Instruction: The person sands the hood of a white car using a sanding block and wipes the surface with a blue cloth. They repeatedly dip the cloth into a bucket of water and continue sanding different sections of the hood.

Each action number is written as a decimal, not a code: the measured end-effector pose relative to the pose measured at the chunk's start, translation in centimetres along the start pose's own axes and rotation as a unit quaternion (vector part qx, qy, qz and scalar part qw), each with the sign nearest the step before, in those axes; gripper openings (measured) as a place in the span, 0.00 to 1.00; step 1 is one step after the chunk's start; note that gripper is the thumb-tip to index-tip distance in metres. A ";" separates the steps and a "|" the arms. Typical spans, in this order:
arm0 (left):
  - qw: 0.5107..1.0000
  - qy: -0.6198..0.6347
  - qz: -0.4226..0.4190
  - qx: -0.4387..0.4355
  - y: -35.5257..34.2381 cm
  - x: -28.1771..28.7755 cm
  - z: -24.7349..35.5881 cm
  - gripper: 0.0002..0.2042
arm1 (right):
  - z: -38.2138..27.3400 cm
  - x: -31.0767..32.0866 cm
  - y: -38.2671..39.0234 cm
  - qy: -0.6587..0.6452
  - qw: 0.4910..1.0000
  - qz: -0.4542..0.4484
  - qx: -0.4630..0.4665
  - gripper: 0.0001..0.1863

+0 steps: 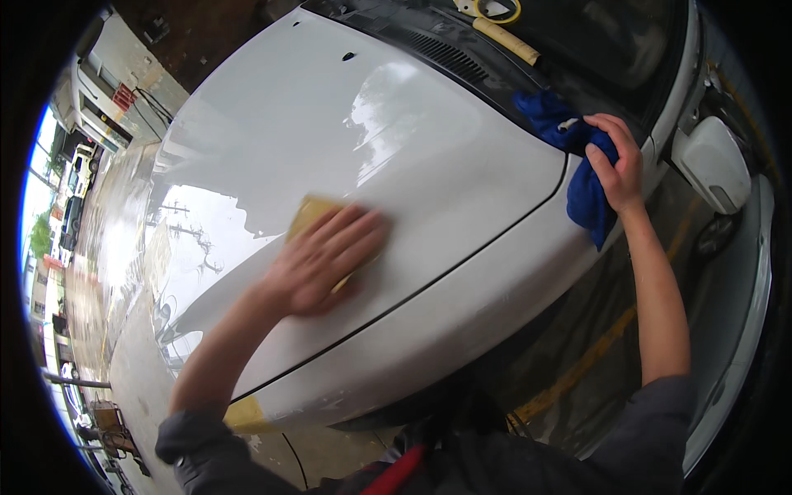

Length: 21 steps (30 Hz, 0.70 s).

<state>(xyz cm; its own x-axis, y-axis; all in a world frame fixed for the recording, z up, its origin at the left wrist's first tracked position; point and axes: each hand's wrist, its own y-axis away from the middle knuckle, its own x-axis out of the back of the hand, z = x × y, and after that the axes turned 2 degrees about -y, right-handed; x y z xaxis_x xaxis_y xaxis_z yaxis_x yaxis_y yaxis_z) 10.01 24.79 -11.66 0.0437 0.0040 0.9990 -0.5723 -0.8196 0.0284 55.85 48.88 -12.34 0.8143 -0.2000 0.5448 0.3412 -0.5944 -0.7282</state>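
Observation:
The white car hood (pixel 445 165) spreads out below me, glossy toward its far left and duller near my hands. On its near part my left hand (pixel 322 260) presses a yellow sheet, perhaps sandpaper (pixel 308 216), flat against the paint; hand and sheet are smeared by motion. Bunched over the corner by the windshield lies a blue cloth (pixel 587 202). My right hand (pixel 619 161) rests there, its curled fingers and thumb gripping the cloth.
A yellow roll (pixel 506 41) and a yellow tape ring (pixel 497 8) sit by the windshield base. The white side mirror (pixel 714 165) juts out at right, near another vehicle (pixel 742 346). Yellow masking (pixel 246 415) covers a spot by the front fender.

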 end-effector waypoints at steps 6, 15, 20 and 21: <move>0.998 0.042 0.025 0.030 -1.9 1.9 0.9 0.36 | -0.8 -0.6 -0.5 -0.012 1.000 0.004 -0.006 0.20; 0.992 0.103 0.070 0.015 2.6 -0.8 0.0 0.30 | 0.1 -0.5 0.3 0.002 1.000 0.007 -0.013 0.19; 0.989 0.116 0.079 0.044 0.9 1.0 1.7 0.26 | -0.6 -0.7 -0.1 0.000 1.000 0.012 -0.011 0.19; 0.990 0.104 0.091 0.024 -2.8 1.5 1.3 0.25 | 0.0 -0.7 0.1 0.001 1.000 0.017 -0.002 0.20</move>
<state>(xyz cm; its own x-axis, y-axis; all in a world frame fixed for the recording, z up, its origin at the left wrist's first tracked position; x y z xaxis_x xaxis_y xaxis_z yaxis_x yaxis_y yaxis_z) 12.80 26.36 -10.25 -0.2295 -0.0328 0.9728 -0.5148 -0.8441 -0.1499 55.33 48.99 -12.81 0.8248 -0.2206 0.5206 0.3124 -0.5897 -0.7448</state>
